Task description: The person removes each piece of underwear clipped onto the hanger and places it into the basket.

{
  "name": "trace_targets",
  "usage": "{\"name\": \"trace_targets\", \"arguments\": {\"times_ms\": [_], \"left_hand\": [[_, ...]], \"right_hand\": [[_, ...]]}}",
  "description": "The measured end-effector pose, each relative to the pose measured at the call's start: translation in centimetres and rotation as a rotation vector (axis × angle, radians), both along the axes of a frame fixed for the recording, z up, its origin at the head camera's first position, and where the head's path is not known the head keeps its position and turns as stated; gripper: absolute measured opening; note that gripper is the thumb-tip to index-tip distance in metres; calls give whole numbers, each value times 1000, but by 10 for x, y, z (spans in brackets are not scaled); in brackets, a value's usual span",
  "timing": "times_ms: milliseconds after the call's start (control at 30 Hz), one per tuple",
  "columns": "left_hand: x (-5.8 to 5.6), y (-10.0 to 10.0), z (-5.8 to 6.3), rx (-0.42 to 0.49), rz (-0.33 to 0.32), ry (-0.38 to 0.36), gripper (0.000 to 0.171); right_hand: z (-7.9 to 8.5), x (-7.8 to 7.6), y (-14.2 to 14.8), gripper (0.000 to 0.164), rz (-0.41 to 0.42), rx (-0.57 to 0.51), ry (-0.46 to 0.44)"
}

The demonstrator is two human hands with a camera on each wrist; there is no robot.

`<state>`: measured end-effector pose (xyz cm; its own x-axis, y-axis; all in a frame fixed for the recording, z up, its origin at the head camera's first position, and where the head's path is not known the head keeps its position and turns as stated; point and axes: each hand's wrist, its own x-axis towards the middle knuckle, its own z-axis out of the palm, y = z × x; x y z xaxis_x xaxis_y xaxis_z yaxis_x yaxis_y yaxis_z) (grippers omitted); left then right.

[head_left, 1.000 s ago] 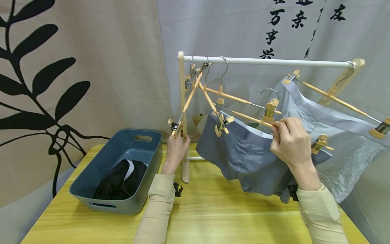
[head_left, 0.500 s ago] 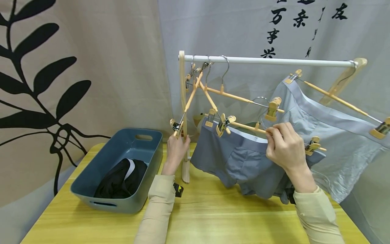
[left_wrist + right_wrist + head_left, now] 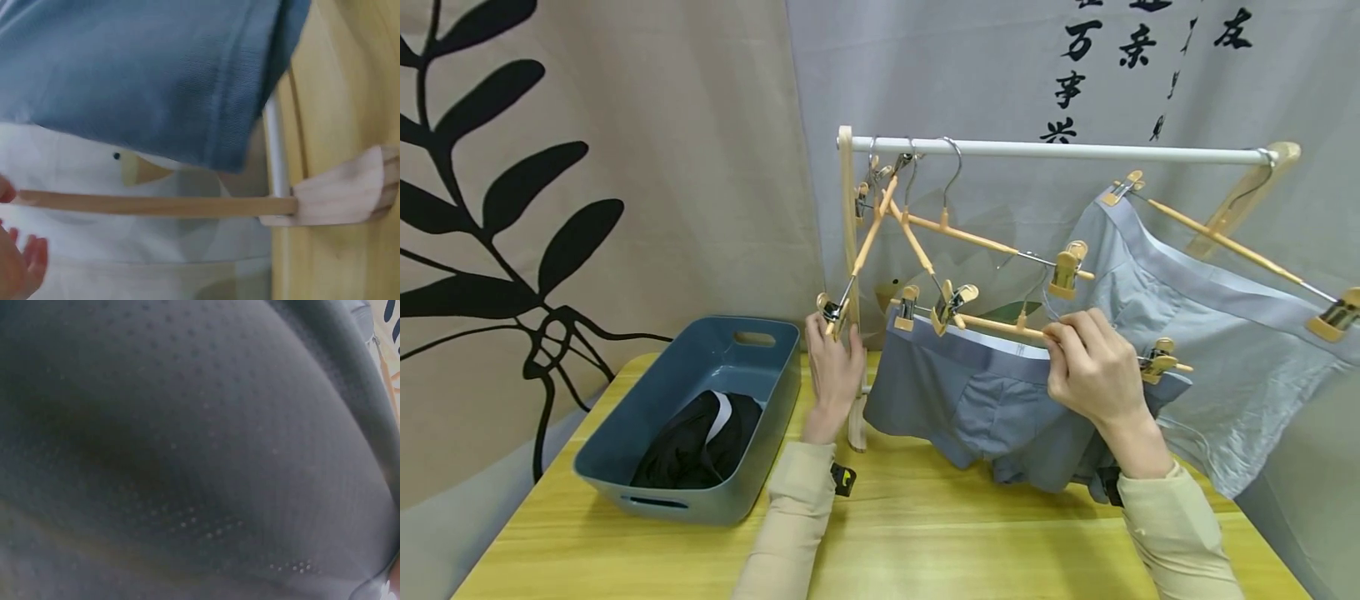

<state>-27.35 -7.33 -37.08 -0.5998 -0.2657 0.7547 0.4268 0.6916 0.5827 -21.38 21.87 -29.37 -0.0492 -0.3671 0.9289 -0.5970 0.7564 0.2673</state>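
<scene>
In the head view my right hand [image 3: 1097, 367] pinches the wooden bar of a clip hanger [image 3: 1000, 327]. Grey-blue boxer briefs [image 3: 985, 408] hang from its clips, in front of the rack. My left hand [image 3: 835, 371] is at the rack's left post [image 3: 852, 250], thumb and fingers parted, just under the clip of an unloaded hanger [image 3: 868, 237]. The left wrist view has the fingertips [image 3: 39, 253] beside the post, with the cloth above. Close-up dotted grey fabric fills most of the right wrist view, hiding the grip.
Several bare clip hangers dangle at the left end of the rack's white rail [image 3: 1075, 152]. Light blue boxer briefs [image 3: 1195, 333] hang on a hanger at its right end. Left of the rack, a blue basket [image 3: 760, 467] with a black garment [image 3: 692, 450] stands on the wooden table [image 3: 910, 533].
My right hand has brought the hanger and boxer briefs left and slightly down, levelling the bar. The left hand's fingers have loosened and spread at the post.
</scene>
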Motion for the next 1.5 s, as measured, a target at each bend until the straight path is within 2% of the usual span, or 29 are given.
{"name": "trace_targets", "arguments": {"times_ms": [67,167,433,567,800,867,1033,1100,1233,1500], "left_hand": [[3,4,5,29,-6,65,24],[9,10,16,29,-40,95,21],[28,22,43,1,-307,-102,34],[32,23,51,-66,-375,-105,36],[42,21,61,-116,-460,-183,36],[44,20,63,-85,-482,-204,35],[49,18,69,80,-560,-308,29],[50,17,71,126,-573,-351,28],[53,16,74,159,-561,-407,27],[53,14,74,160,-536,-446,29]], "right_hand": [[-1,0,-1,20,9,8,1],[-2,1,-1,19,21,18,4],[-7,2,-3,17,41,48,8],[-8,4,-5,17,61,63,19],[-10,5,-8,17,103,80,31],[-10,5,-9,17,111,77,35],[-10,6,-10,18,126,72,40],[-10,6,-11,19,134,69,40],[-10,5,-13,20,152,65,46],[-10,3,-15,19,170,69,55]]}}
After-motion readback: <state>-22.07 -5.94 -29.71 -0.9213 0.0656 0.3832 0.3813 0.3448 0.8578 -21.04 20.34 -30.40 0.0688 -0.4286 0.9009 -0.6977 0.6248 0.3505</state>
